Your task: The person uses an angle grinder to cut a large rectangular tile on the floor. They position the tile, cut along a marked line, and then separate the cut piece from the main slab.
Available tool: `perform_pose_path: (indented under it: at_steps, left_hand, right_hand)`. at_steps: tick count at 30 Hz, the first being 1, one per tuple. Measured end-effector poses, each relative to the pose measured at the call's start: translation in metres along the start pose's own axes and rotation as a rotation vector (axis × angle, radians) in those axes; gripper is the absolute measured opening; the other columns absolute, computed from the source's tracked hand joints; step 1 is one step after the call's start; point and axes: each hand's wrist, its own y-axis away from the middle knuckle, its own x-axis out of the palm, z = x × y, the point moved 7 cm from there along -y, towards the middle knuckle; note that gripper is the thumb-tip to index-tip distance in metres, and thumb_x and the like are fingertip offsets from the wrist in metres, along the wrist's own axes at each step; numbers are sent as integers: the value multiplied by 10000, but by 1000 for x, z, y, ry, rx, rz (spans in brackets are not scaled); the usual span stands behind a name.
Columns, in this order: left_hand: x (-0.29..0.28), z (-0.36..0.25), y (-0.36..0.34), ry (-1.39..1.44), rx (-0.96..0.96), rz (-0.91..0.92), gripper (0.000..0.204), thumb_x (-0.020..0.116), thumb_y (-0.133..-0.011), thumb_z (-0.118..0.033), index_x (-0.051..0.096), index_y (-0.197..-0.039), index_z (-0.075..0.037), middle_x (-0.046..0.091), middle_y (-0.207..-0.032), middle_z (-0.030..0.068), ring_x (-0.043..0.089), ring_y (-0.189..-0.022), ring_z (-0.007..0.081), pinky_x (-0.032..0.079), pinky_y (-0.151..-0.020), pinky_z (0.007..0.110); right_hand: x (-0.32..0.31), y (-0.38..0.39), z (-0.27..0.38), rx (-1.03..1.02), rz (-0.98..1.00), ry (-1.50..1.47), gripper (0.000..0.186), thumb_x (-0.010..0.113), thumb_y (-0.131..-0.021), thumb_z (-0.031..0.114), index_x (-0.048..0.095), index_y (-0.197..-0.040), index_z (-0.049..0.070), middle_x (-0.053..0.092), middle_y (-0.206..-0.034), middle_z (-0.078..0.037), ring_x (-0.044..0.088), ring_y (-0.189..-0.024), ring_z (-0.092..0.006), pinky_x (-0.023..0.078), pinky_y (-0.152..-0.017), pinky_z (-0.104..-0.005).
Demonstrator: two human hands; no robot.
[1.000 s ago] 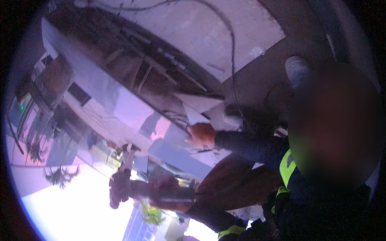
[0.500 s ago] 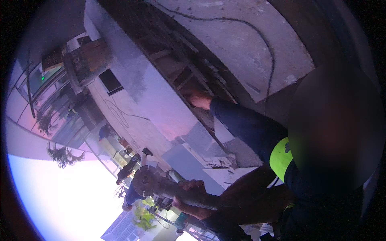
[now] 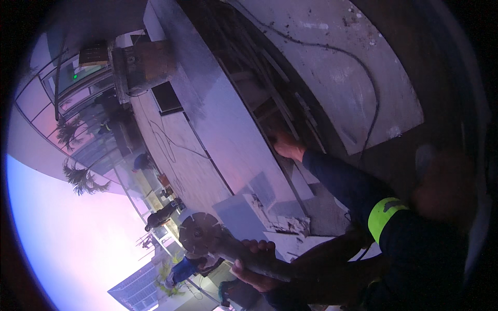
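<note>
My left hand (image 3: 257, 267) grips the dark body of an angle grinder (image 3: 233, 249). Its round segmented cutting disc (image 3: 199, 233) points away from me; I cannot tell whether it spins. My right hand (image 3: 286, 144) reaches down beside a long pale ledge (image 3: 228, 111), at a dark gap filled with strips and debris (image 3: 270, 85). Shadow hides its fingertips and anything they touch. The sleeve of that arm is dark, with a bright yellow-green band (image 3: 384, 215).
A pale board (image 3: 384, 88) carries a black cable (image 3: 332, 47) across it. Broken rubble (image 3: 285, 223) lies by the ledge's near end. A worker in blue (image 3: 184, 269) bends beyond the grinder, and another person (image 3: 163, 215) is farther off. The view is strongly tilted.
The whole view has shifted, so the ledge and both hands appear farther right. The grinder stays in my left hand, and my right hand remains at the debris gap.
</note>
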Motion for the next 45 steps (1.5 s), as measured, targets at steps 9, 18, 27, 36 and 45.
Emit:
perform_pose_path:
  at_steps: [9, 18, 27, 36, 45]
  left_hand:
    - [3, -8, 8, -16, 82, -63, 578, 718, -862, -491, 577, -1225, -64, 625, -975, 71, 655, -908, 261, 518, -862, 459]
    - [7, -12, 29, 155, -5, 89, 552, 772, -823, -410, 592, -1211, -62, 633, -963, 84, 651, -919, 272, 520, -871, 482]
    - [-12, -19, 32, 133, 96, 117, 577, 717, -888, -479, 561, -1247, -55, 610, -984, 76, 633, -930, 251, 506, -892, 467]
    - [-58, -32, 24, 132, 198, -6, 548, 755, -907, -443, 553, -1247, -64, 606, -1011, 68, 639, -956, 255, 479, -974, 488]
    - [-104, -28, 23, 378, 0, 125, 482, 757, -923, -388, 553, -1204, -53, 587, -987, 68, 616, -1011, 256, 439, -1005, 483]
  right_hand:
    - [-6, 188, 10, 297, 75, -563, 987, 710, -929, 631, 370, -1591, -17, 526, -1492, -277, 558, -1332, -341, 422, -1126, -427]
    - [34, 231, -7, 146, 166, -197, 737, 740, -896, 471, 541, -1350, -75, 726, -1175, -271, 710, -1095, -428, 554, -942, -476]
    - [28, 230, 6, 130, 78, 272, 495, 753, -876, 377, 601, -1042, -63, 704, -895, -300, 701, -866, -491, 552, -784, -562]
    - [21, 252, 68, -47, 118, 202, 400, 720, -896, 270, 544, -1058, -51, 687, -779, -264, 707, -749, -465, 558, -685, -575]
    - [46, 265, 123, -233, 89, 279, 419, 663, -910, 213, 578, -1132, -132, 679, -688, -165, 699, -589, -335, 541, -511, -462]
